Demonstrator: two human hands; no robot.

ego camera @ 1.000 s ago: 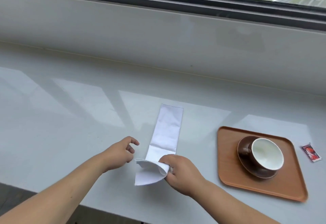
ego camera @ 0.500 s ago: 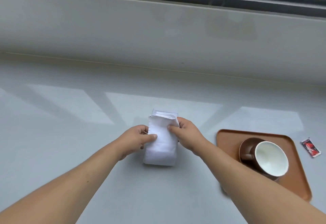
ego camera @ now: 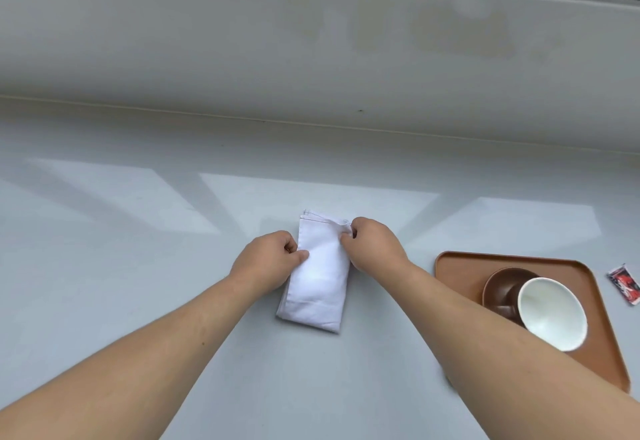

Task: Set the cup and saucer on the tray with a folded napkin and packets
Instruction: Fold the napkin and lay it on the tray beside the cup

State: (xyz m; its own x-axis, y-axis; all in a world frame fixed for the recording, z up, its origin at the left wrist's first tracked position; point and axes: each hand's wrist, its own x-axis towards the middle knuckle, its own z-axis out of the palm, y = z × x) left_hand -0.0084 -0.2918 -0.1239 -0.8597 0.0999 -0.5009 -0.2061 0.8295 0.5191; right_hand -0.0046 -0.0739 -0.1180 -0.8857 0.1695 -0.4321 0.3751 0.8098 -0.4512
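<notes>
A white napkin (ego camera: pixel 317 278) lies folded into a short rectangle on the grey counter in front of me. My left hand (ego camera: pixel 266 261) pinches its left edge with thumb on top. My right hand (ego camera: pixel 375 244) grips the far right corner of the napkin. To the right, a brown tray (ego camera: pixel 457 261) carries a dark brown saucer (ego camera: pixel 502 287) with a cup (ego camera: pixel 550 313) that is brown outside and white inside. A red packet (ego camera: pixel 623 284) lies on the counter just beyond the tray's right side. My right forearm hides the tray's near left part.
The grey counter (ego camera: pixel 138 266) runs wide to the left and ends at a low pale wall (ego camera: pixel 311 41) under a dark window frame at the back.
The long napkin strip has been folded in half away from me into a short rectangle. Both hands moved from its near end to its far edges. The view tilted downward.
</notes>
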